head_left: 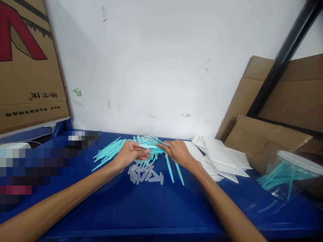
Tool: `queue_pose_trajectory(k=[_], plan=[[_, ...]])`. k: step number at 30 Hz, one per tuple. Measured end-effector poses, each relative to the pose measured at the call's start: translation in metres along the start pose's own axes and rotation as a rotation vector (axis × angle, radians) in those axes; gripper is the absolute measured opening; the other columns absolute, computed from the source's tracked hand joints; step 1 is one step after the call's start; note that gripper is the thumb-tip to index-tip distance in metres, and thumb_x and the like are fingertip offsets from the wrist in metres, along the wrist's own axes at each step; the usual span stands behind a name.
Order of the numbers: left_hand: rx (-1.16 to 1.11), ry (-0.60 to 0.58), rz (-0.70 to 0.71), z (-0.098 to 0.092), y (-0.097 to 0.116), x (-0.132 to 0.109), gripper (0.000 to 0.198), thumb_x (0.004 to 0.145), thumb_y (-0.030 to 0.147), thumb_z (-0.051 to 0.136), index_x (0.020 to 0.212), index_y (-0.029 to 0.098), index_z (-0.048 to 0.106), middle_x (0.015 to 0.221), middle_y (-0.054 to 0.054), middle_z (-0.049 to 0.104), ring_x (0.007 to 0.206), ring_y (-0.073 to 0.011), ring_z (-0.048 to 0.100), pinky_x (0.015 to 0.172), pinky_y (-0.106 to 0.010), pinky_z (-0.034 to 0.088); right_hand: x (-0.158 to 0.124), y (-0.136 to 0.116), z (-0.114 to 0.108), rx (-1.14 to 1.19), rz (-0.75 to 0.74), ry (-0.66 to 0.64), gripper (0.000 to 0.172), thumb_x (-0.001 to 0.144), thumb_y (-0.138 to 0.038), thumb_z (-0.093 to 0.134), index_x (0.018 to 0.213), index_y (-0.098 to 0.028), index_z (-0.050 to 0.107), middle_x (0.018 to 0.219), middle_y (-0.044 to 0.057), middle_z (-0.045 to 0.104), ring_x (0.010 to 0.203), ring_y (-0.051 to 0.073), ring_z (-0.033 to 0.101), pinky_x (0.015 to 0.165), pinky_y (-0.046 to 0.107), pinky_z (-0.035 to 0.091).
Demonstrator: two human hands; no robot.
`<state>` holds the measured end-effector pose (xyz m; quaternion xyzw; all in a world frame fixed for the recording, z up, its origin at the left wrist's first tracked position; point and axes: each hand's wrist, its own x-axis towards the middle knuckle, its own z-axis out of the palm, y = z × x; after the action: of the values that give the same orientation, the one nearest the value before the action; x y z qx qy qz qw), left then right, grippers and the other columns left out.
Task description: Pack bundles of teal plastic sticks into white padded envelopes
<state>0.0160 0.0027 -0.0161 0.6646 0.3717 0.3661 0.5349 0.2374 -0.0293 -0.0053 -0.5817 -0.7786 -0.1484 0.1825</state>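
My left hand point(130, 154) is closed, thumb against fingers, on slim turquoise sticks that look like eyebrow razors point(152, 147). From the other side my right hand point(178, 151) also grips the razors; its fingertips are partly hidden. Both hands are close together above a mixed pile at the table's middle. Left of my left hand lies a fanned heap of turquoise razors point(107, 153). Below the hands, small translucent plastic caps point(145, 174) are scattered. Two single razors point(179, 174) lie beneath my right wrist, pointing toward me.
White paper packets point(218, 156) lie right of my right hand on the blue table point(141, 208). Farther right, a clear tub point(285, 178) holds turquoise razors. Cardboard point(267, 134) leans behind it. A large carton point(30, 77) stands left; a white wall point(156, 67) is behind.
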Motion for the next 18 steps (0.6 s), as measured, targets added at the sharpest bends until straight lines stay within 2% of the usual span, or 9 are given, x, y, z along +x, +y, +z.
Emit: queue_pose_trajectory(k=[4, 7, 10, 12, 15, 18], plan=[[-0.007, -0.035, -0.015, 0.0, 0.003, 0.0, 0.039, 0.063, 0.041, 0.083, 0.087, 0.011, 0.075, 0.082, -0.012, 0.076, 0.086, -0.0262, 0.072, 0.077, -0.032, 0.059, 0.001, 0.002, 0.0, 0.038, -0.047, -0.001, 0.067, 0.097, -0.061, 0.017, 0.069, -0.02, 0.061, 0.058, 0.003, 0.06, 0.049, 0.013, 0.048, 0.052, 0.029, 0.016], [-0.028, -0.03, -0.067, -0.009, 0.003, 0.002, 0.041, 0.065, 0.042, 0.082, 0.091, 0.012, 0.075, 0.089, -0.013, 0.076, 0.091, -0.0254, 0.072, 0.08, -0.031, 0.058, 0.0, 0.015, 0.002, 0.052, -0.052, 0.015, 0.065, 0.097, -0.061, 0.018, 0.069, -0.02, 0.06, 0.059, 0.003, 0.059, 0.051, 0.014, 0.048, 0.053, 0.028, 0.017], [-0.017, 0.06, -0.064, -0.03, 0.003, 0.007, 0.043, 0.064, 0.041, 0.082, 0.095, 0.013, 0.075, 0.101, -0.014, 0.074, 0.094, -0.0247, 0.071, 0.083, -0.03, 0.057, -0.001, 0.04, 0.003, 0.039, 0.082, 0.025, 0.066, 0.095, -0.064, 0.02, 0.062, -0.019, 0.055, 0.056, 0.003, 0.057, 0.05, 0.014, 0.047, 0.052, 0.028, 0.018], [0.013, 0.099, -0.047, -0.042, 0.005, 0.01, 0.043, 0.063, 0.041, 0.083, 0.094, 0.013, 0.075, 0.099, -0.014, 0.075, 0.092, -0.0246, 0.071, 0.08, -0.03, 0.058, -0.002, 0.056, 0.002, 0.048, 0.188, 0.039, 0.068, 0.094, -0.066, 0.019, 0.055, -0.019, 0.048, 0.053, 0.003, 0.052, 0.048, 0.014, 0.043, 0.052, 0.028, 0.02], [0.132, 0.003, -0.006, -0.043, 0.01, 0.008, 0.04, 0.067, 0.045, 0.079, 0.092, 0.014, 0.075, 0.09, -0.012, 0.076, 0.086, -0.0246, 0.072, 0.071, -0.029, 0.058, -0.003, 0.065, 0.001, 0.099, 0.224, 0.077, 0.067, 0.094, -0.066, 0.018, 0.052, -0.02, 0.041, 0.049, 0.001, 0.043, 0.046, 0.013, 0.037, 0.052, 0.028, 0.021], [0.289, -0.14, 0.11, -0.026, 0.015, -0.001, 0.034, 0.071, 0.047, 0.073, 0.088, 0.017, 0.075, 0.079, -0.009, 0.075, 0.072, -0.0223, 0.071, 0.061, -0.028, 0.056, -0.003, 0.054, 0.001, 0.14, 0.165, 0.051, 0.067, 0.095, -0.066, 0.017, 0.051, -0.02, 0.038, 0.048, -0.001, 0.037, 0.046, 0.012, 0.033, 0.051, 0.028, 0.02]])
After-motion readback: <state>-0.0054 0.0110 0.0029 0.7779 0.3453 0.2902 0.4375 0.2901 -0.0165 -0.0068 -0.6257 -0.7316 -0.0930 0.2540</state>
